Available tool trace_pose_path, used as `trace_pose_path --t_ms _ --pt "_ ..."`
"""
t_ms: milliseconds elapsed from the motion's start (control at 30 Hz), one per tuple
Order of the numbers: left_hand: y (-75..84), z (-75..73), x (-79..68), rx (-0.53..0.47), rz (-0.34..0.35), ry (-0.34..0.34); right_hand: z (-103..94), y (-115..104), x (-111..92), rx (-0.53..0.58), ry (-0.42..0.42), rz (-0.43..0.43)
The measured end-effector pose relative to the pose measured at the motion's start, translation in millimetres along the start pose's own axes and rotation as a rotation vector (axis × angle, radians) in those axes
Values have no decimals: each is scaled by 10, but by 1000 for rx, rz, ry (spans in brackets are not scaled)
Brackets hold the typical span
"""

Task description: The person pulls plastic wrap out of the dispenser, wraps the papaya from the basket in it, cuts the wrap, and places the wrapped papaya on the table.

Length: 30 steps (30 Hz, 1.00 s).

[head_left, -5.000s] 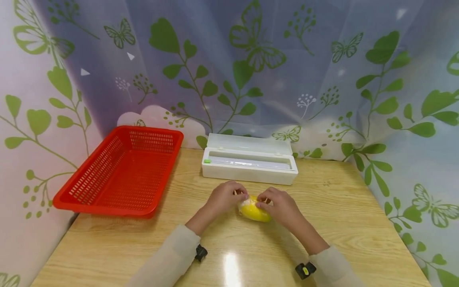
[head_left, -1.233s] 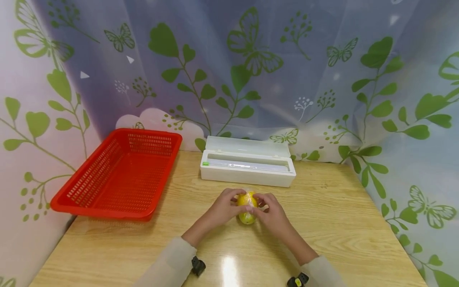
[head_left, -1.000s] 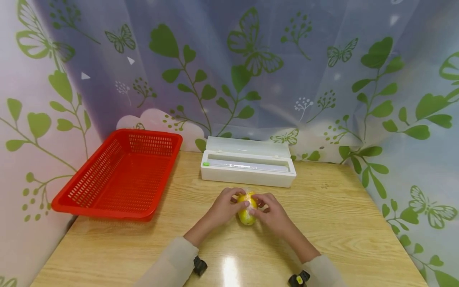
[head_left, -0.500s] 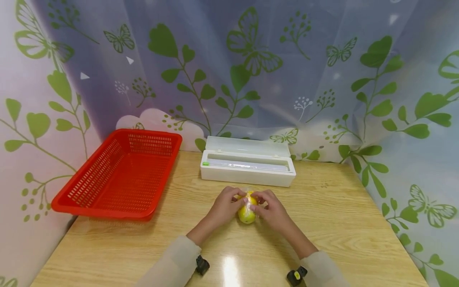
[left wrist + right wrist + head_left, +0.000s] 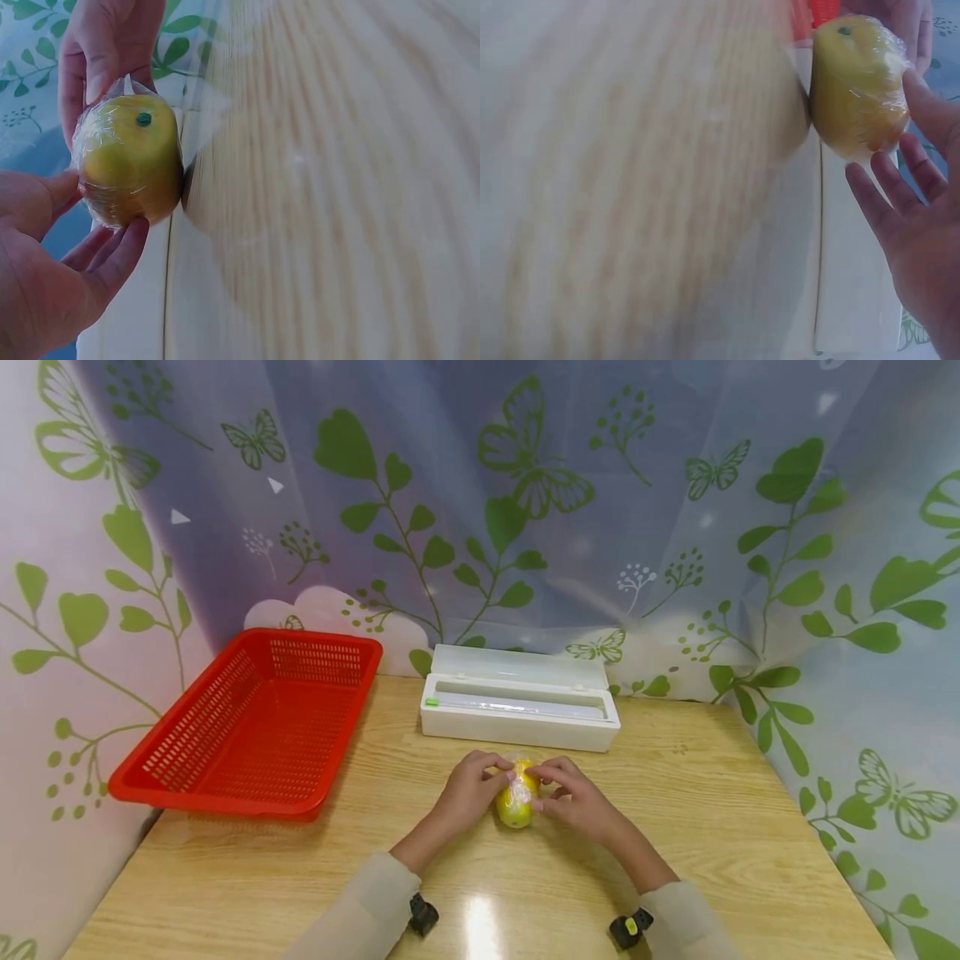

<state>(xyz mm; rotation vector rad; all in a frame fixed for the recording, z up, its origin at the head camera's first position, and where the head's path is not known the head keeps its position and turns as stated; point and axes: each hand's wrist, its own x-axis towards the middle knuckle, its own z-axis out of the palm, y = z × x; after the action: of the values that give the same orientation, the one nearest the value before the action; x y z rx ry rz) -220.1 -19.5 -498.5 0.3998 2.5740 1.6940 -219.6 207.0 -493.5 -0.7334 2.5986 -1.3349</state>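
Observation:
A yellow-green fruit (image 5: 515, 808) wrapped in shiny cling film stands on the wooden table; its kind is not certain. A green stem spot shows on its near end in the left wrist view. My left hand (image 5: 467, 793) holds the film-wrapped fruit (image 5: 131, 161) from the left, thumb on the film and fingertips along its far side. From the right, my right hand (image 5: 577, 802) has its thumb and index finger on the fruit. In the right wrist view, the right hand's fingers (image 5: 889, 187) reach to the fruit's far side and its thumb touches the film.
Behind the hands stands a white cling film box (image 5: 517, 725), lid raised, with a film roll and a green slider. A red perforated plastic basket (image 5: 322, 760) sits at the left. Patterned cloth (image 5: 450, 485) hangs around the table's back and sides.
Since five seconds ago the fruit has turned from lying sideways to pointing towards me. Over the last second the right thumb has shifted right, from the top of the film to the fruit's side.

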Motion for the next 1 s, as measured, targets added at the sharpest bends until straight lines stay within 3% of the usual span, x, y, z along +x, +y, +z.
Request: trace_pose_path --t_ms 367,667,1000 --pt "-10 24 50 20 34 18 60 9 57 -54 107 36" --pt "-16 46 52 49 35 29 69 8 68 -1 64 55" --pt "4 28 37 65 51 43 149 5 115 -5 109 65"
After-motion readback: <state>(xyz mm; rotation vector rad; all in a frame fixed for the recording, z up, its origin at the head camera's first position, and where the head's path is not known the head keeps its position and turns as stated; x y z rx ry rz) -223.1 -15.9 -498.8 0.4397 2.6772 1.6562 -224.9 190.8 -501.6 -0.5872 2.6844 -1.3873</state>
